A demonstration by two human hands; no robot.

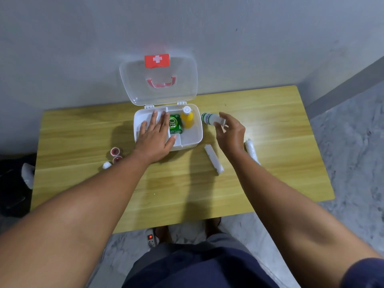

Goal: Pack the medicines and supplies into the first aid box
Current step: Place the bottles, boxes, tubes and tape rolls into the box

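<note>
Pale wooden bench [270,146] by a grey wall [249,38]: left grip [154,138] lies flat, fingers straight, on the open white plastic first aid box [195,143]. Right grip [230,134] pinches a white green-labelled bottle [208,119], held level beside the box, green end toward it.

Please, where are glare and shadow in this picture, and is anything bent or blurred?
Head view: glare brightens the table just right of the right hand; a dark shadow lies on the wood left of the first aid box; the wide lens bows the table's edges; the white bottle in the right hand looks soft, its label unreadable.
</note>
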